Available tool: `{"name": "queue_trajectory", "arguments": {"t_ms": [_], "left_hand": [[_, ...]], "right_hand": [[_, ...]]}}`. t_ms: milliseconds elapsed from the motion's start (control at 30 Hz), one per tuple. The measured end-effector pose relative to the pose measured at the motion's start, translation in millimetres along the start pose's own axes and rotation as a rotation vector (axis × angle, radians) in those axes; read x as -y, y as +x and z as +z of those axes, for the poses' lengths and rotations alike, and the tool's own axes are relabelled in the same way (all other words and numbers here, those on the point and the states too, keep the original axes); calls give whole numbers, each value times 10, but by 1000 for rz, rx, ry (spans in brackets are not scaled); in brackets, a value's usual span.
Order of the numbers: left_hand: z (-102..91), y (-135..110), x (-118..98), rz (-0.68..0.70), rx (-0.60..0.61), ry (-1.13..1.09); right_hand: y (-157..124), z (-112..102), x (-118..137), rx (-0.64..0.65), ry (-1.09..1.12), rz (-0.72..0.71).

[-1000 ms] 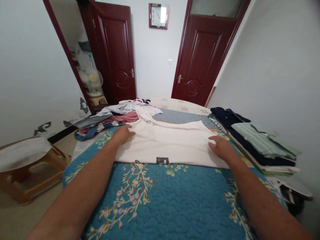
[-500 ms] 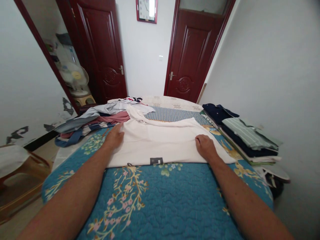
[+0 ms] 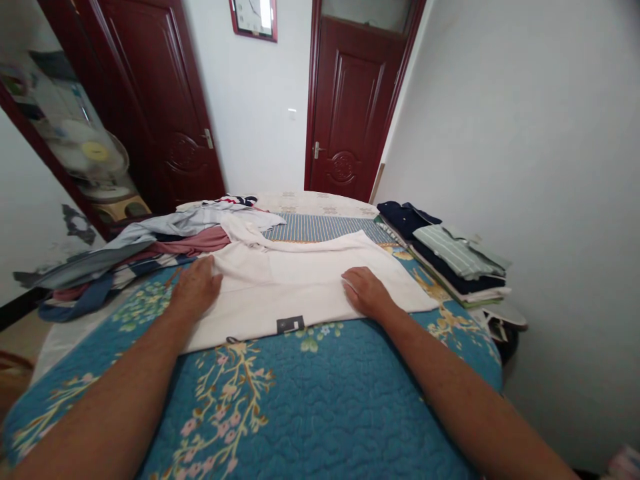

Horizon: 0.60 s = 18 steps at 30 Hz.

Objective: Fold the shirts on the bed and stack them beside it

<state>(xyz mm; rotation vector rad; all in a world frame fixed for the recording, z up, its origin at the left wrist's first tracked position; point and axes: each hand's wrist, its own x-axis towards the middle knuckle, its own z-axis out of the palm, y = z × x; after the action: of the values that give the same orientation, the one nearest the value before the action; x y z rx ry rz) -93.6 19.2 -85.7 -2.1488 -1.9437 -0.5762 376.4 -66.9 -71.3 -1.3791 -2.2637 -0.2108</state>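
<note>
A white shirt (image 3: pixel 300 267) lies folded over on the bed, with a dark square label and a small dark loop along its near edge. Bunched cloth stands up at its far left. My left hand (image 3: pixel 197 287) is at the shirt's left edge, its fingers curled onto the cloth. Toward the right part of the shirt, my right hand (image 3: pixel 367 292) bears down with bent fingers closed on the fabric. The fingertips of both hands are partly hidden.
Loose clothes (image 3: pixel 145 240) are heaped at the far left. A stack of folded clothes (image 3: pixel 450 257) sits at the right near the wall. Beneath everything is a teal floral quilt (image 3: pixel 320 393). Two dark red doors (image 3: pixel 353 100) and a fan (image 3: pixel 95 153) are beyond.
The view has swung to the right, so everything appears further left. My right hand has shifted a little to the left over the shirt. The shirt keeps about the same shape.
</note>
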Motion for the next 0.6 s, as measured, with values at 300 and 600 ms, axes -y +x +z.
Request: {"name": "queue_trajectory", "arguments": {"t_ms": [300,600], "left_hand": [[-506,-153,-584,136,-121,-150],[-121,-766,-1622,587,219,-165]], "right_hand": [[46,-10,197,202,-23,28],[-20,69,492,247,101,-102]]}}
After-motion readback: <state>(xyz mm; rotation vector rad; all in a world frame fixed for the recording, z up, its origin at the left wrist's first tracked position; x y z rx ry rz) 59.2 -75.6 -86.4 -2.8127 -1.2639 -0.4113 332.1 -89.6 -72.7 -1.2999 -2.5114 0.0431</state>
